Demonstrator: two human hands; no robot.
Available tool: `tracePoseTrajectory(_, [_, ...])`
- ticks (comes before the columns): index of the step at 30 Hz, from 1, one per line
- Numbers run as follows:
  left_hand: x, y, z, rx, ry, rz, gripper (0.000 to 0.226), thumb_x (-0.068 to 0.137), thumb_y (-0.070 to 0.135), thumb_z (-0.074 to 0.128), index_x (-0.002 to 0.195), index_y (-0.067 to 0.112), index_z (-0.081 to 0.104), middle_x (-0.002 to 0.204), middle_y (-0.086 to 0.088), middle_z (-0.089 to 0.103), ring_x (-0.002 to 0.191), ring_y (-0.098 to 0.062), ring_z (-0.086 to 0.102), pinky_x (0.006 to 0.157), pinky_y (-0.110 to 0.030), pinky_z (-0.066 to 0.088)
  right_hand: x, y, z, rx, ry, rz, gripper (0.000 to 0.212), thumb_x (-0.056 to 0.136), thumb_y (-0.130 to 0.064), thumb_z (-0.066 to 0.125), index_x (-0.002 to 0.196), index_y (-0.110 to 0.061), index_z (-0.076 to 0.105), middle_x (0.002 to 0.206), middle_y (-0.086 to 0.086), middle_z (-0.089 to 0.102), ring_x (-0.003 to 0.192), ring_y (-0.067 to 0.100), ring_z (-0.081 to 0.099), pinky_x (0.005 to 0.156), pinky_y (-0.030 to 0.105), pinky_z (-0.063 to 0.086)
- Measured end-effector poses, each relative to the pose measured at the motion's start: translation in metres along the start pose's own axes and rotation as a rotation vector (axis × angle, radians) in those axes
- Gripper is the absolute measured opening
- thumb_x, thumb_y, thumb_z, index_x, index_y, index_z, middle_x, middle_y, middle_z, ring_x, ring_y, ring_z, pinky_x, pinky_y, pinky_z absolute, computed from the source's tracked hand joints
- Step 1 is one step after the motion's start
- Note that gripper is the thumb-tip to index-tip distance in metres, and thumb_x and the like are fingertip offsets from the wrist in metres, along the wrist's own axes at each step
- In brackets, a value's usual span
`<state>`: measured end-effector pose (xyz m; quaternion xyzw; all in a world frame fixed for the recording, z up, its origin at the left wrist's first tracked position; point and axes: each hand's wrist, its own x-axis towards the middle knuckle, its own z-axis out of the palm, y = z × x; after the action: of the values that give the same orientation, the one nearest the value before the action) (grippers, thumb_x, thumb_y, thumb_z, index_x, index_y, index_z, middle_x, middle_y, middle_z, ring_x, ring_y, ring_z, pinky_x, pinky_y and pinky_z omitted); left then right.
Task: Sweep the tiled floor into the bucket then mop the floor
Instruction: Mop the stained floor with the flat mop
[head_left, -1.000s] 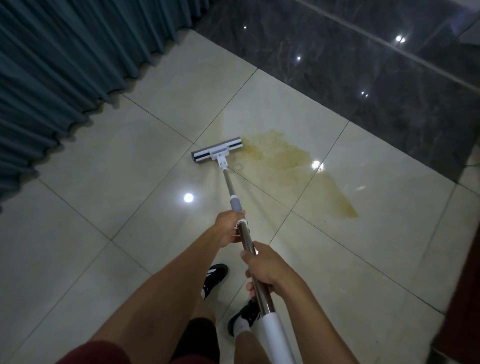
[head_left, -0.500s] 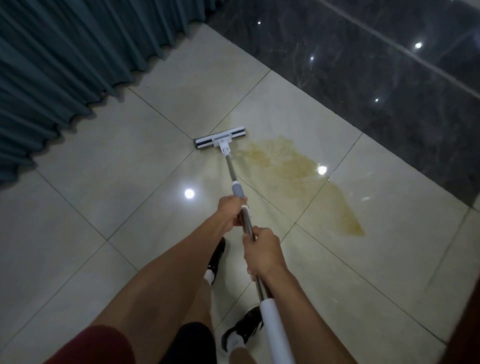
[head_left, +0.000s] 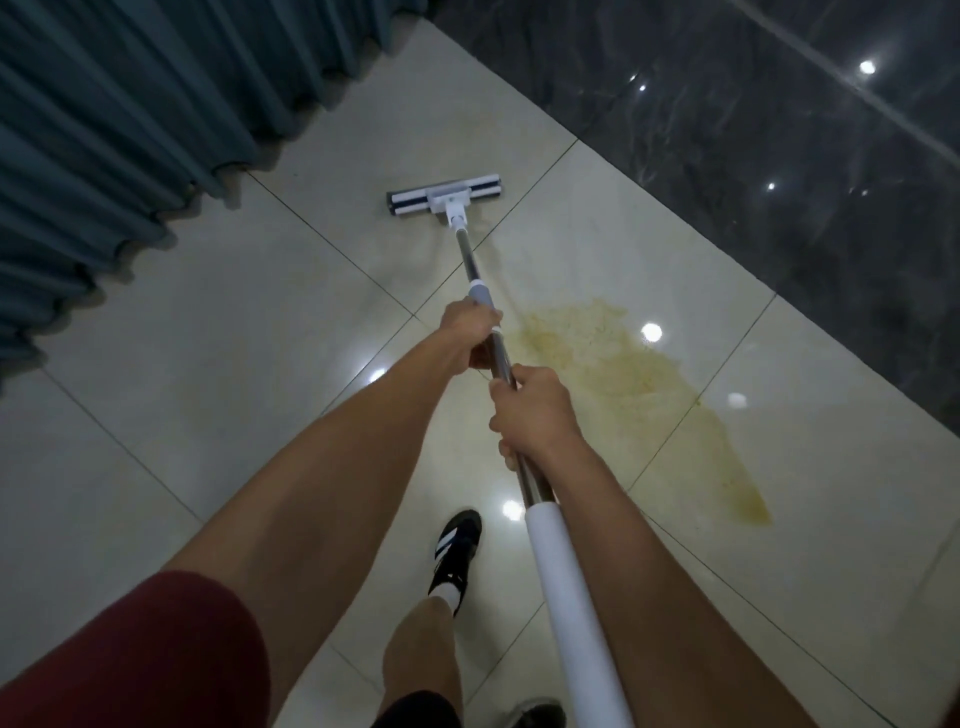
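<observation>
Two hands grip mop (head_left: 470, 244), pole pointing away, head crosswise

Both arms outstretched, left hand (head_left: 470, 332) ahead of right hand (head_left: 535, 410), fingers curled

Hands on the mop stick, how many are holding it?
2. The left hand grips the mop handle higher up near the grey collar; the right hand grips it lower, just above the white sleeve.

No text, label or number can be read anywhere.
</observation>
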<state>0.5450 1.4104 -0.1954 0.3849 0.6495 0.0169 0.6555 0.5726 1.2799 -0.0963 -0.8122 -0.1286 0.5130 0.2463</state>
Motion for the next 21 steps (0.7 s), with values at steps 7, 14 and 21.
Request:
tracePoseTrajectory(7, [0.005,-0.007,-0.006,0.145,-0.024,-0.065,0.018,0.098,0.018,0.059,0.104,0.001,0.063,0.083,-0.016,0.066,0.066,-0.030,0.065,0.053,-0.036,0.055,0.000,0.012,0.019,-0.037,-0.041,0.015,0.046,0.103,-0.022,0.042,0.146,-0.040,0.045,0.087,0.010,0.064,0.047,0.023,0.056,0.043,0.032,0.053])
tracePoseTrajectory(14, [-0.040,-0.068,-0.006,0.265,-0.055,-0.068,0.021,0.100,0.019,0.050,0.111,0.001,0.056,0.091,-0.017,0.060,0.071,-0.030,0.060,0.055,-0.038,0.053,-0.051,0.070,0.042,0.040,-0.063,0.063,0.052,0.104,-0.022,0.040,0.152,-0.039,0.035,0.081,0.008,0.058,0.045,0.019,0.052,0.038,0.024,0.046])
tracePoseTrajectory(21, [-0.128,-0.167,0.018,0.320,-0.121,-0.100,0.019,0.102,0.017,0.053,0.111,0.001,0.055,0.090,-0.016,0.060,0.073,-0.029,0.059,0.056,-0.040,0.052,-0.137,0.179,0.048,0.057,-0.029,0.034,0.049,0.103,-0.020,0.039,0.149,-0.036,0.039,0.088,0.011,0.063,0.046,0.019,0.054,0.039,0.025,0.046])
